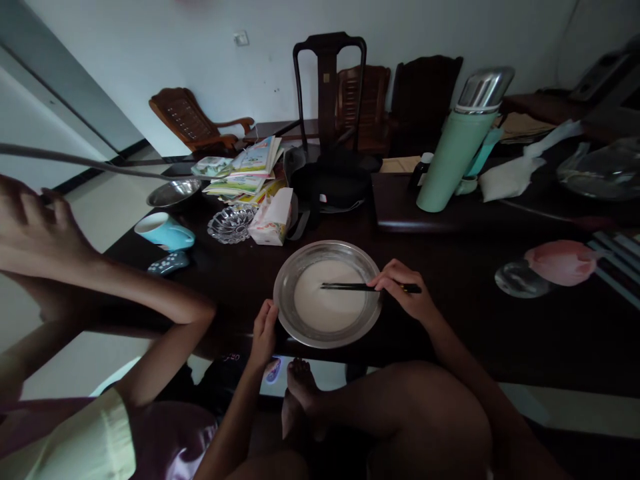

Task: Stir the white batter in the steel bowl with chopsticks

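A wide metal bowl (286, 320) stands at the front edge of the dark table, holding a pale, milky batter (327, 310). At its left side, my left hand (264, 330) grips the rim with the fingers closed. My right hand (404, 288) is closed round a pair of dark chopsticks (345, 287), held nearly level over the bowl's right rim. Their tips reach the middle of the batter.
Another person's arm (145, 293) leans in from the left. Behind the bowl are a tissue pack (273, 223), a glass dish (231, 225), a blue mug (163, 231) and a black bag (330, 180). A green thermos (457, 153) stands at the back right.
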{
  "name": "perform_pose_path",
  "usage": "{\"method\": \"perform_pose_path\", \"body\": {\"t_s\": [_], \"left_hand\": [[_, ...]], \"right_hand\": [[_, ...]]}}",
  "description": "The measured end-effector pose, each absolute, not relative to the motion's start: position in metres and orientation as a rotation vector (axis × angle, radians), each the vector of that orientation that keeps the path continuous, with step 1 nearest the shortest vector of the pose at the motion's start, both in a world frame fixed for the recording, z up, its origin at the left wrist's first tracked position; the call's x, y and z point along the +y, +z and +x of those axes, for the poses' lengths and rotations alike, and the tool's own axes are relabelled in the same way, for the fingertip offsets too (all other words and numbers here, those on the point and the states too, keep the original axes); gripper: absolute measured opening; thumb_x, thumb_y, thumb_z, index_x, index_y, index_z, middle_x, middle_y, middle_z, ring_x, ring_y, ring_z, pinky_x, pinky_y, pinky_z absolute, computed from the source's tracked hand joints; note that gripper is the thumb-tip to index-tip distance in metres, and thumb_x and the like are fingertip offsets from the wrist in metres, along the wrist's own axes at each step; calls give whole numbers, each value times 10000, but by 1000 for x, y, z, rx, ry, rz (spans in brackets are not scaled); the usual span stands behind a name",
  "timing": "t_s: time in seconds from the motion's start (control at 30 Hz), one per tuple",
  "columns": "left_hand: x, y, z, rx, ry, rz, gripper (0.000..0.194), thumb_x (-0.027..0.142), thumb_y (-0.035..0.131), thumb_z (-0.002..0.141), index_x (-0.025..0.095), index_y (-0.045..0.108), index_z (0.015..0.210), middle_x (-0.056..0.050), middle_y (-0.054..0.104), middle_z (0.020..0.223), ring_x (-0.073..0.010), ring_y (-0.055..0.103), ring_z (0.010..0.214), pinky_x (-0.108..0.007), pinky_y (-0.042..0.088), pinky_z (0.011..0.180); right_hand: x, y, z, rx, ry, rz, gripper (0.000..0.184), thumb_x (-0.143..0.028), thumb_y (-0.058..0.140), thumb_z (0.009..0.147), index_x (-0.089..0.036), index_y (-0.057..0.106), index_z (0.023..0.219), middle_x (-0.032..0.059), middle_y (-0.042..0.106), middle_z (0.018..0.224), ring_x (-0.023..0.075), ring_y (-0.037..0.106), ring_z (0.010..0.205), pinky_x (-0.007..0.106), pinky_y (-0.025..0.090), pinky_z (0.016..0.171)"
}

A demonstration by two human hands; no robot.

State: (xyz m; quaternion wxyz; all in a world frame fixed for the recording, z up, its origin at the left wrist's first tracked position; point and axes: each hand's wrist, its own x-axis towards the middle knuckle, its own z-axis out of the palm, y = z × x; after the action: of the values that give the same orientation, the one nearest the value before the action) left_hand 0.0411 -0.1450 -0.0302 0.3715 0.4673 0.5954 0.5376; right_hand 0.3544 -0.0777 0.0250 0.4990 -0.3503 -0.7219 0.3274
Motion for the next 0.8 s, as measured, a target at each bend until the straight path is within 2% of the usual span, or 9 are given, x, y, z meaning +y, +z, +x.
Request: {"method": "perform_pose_path", "body": {"t_s": [0.17, 0.33, 0.5, 0.6, 0.7, 0.8], "left_hand": [[-145, -26, 43, 1531, 1376, 1230, 431, 609, 535, 855, 219, 461, 686, 42, 391, 626, -140, 356, 598, -253, 347, 589], [-145, -24, 44, 1542, 1370, 1222, 443, 627, 531, 843, 219, 469, 682, 40, 396, 622, -142, 362, 594, -257, 353, 583], [-145, -30, 43, 1515, 1378, 1203, 432, 617, 528, 853, 217, 482, 696, 37, 414, 638, -142, 378, 607, -257, 356, 589], [-145, -33, 42, 1493, 1386, 1191, 432, 615, 529, 857, 216, 477, 700, 40, 410, 637, -138, 372, 602, -254, 352, 590], [-145, -31, 42, 1497, 1395, 1204, 442, 620, 530, 856, 213, 475, 691, 39, 415, 636, -138, 376, 609, -255, 356, 601], [-144, -29, 43, 1488, 1394, 1213, 444, 626, 541, 847, 212, 486, 695, 38, 427, 642, -139, 384, 616, -257, 358, 606]], "right_hand": [[-76, 10, 364, -1560, 843, -789, 445, -383, 479, 979, -249, 657, 594, 20, 728, 640, 196, 593, 654, 376, 466, 665], [-79, 10, 364, -1784, 829, -805, 309, -412, 561, 934, -264, 715, 710, 21, 779, 795, 217, 595, 758, 397, 483, 717], [-80, 7, 366, -1600, 817, -799, 443, -422, 478, 972, -252, 664, 608, 35, 730, 662, 209, 587, 663, 394, 468, 667], [-81, 8, 364, -1734, 883, -763, 380, -412, 519, 956, -255, 689, 655, 31, 752, 716, 211, 603, 706, 390, 476, 684], [-81, 8, 363, -1818, 812, -789, 276, -376, 572, 933, -262, 716, 728, 26, 782, 829, 217, 599, 775, 398, 475, 725], [-80, 4, 367, -1623, 745, -811, 358, -354, 519, 962, -261, 689, 662, 22, 762, 742, 209, 580, 710, 390, 457, 687]]}}
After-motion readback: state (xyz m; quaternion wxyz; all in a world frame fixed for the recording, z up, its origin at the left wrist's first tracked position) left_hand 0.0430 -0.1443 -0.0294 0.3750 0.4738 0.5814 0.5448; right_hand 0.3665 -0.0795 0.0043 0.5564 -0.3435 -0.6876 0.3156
